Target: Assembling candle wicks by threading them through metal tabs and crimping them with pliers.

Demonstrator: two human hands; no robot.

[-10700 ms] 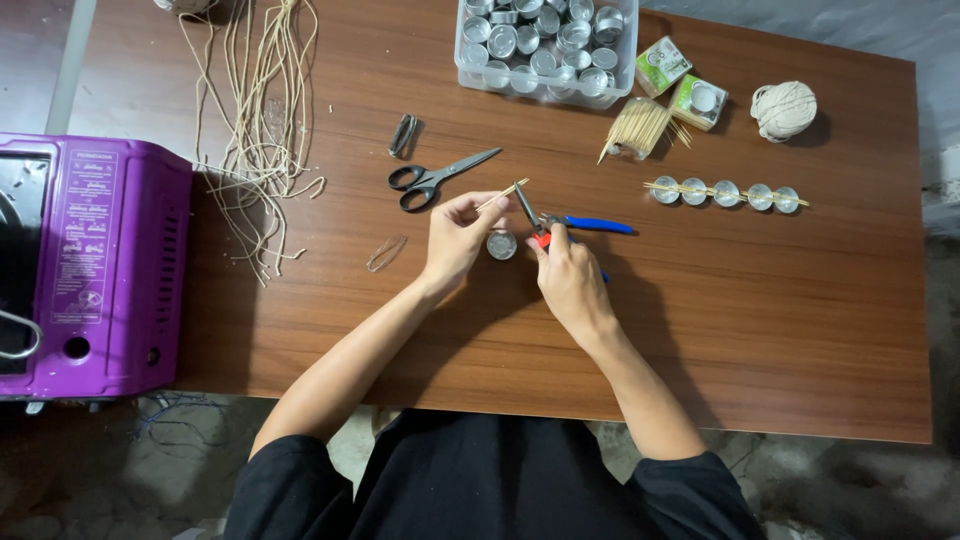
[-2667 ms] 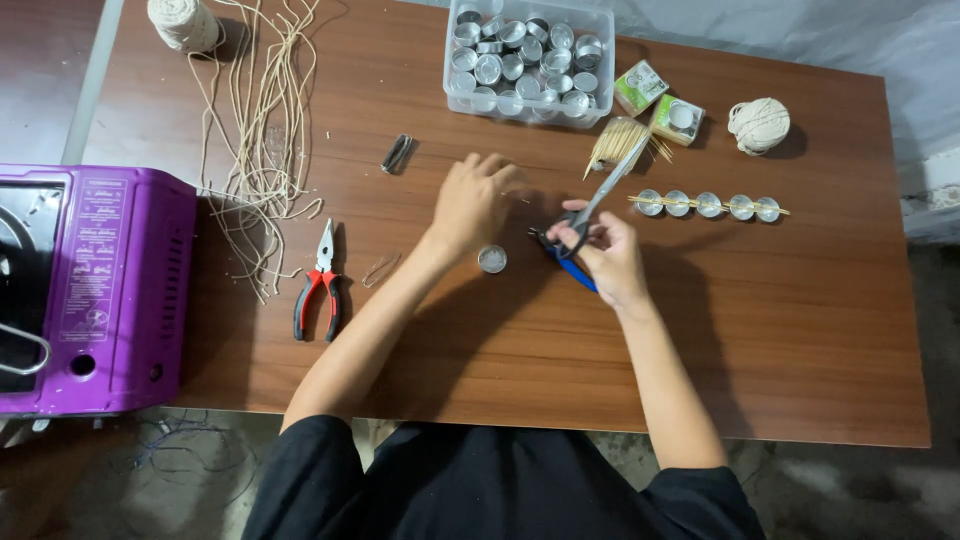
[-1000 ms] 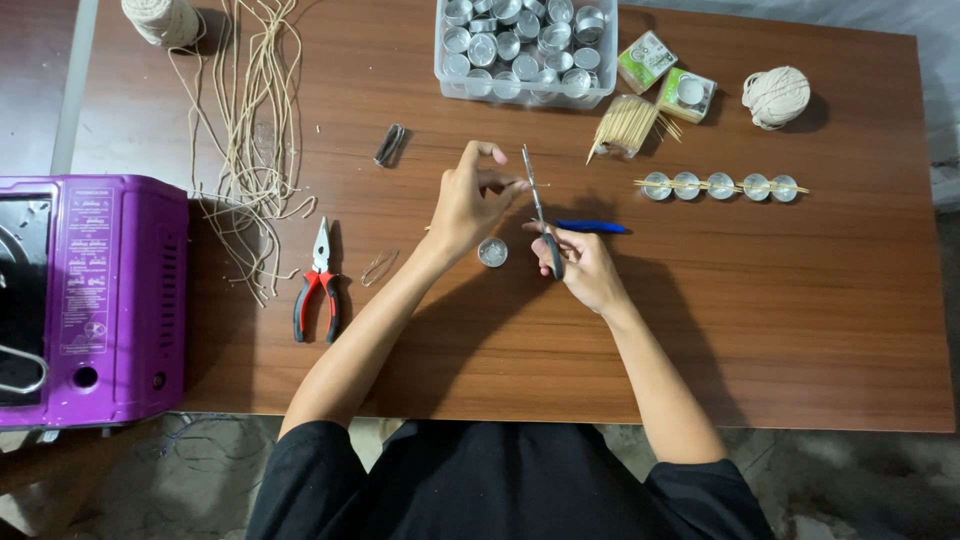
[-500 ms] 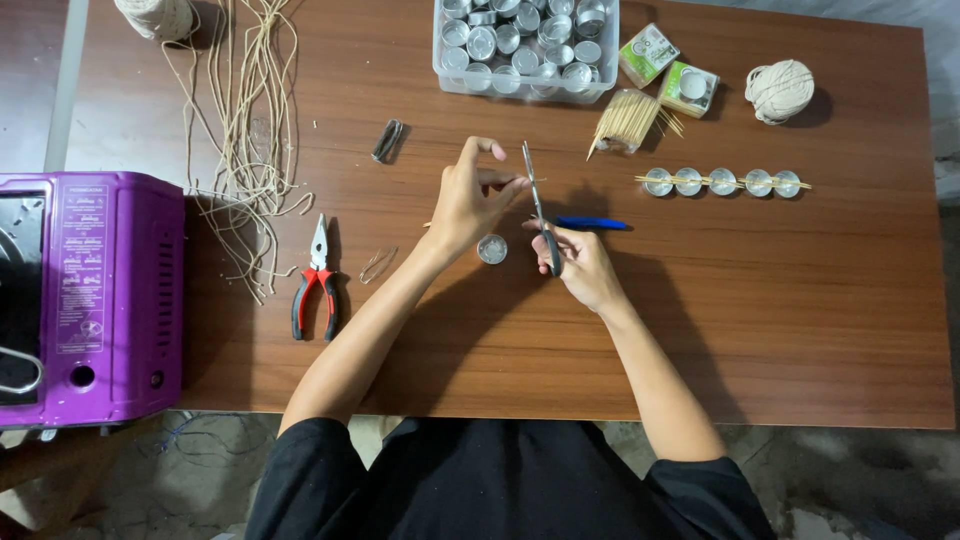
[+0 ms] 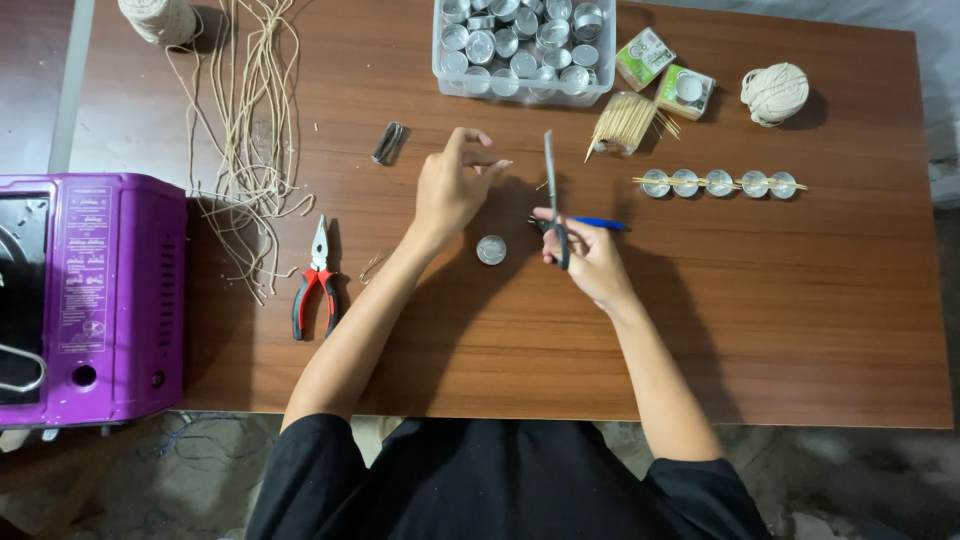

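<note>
Two hands are working over the wooden table (image 5: 800, 330), a trimming step, judging by the tools. The right hand (image 5: 590, 255) is gripping scissors (image 5: 553, 190), blades pointing to 12 o'clock. The left hand (image 5: 450, 185), at 9 o'clock of the blades, is pinching, contents too small to tell. A tealight cup (image 5: 491, 249) is sitting between the wrists. Next move likely calls for realigning blades and pinch.

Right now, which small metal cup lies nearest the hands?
The lone metal cup between both hands; the others sit in the clear tub or under the skewers.

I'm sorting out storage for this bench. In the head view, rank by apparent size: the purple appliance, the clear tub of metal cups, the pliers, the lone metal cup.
1. purple appliance
2. clear tub
3. pliers
4. lone metal cup
</note>
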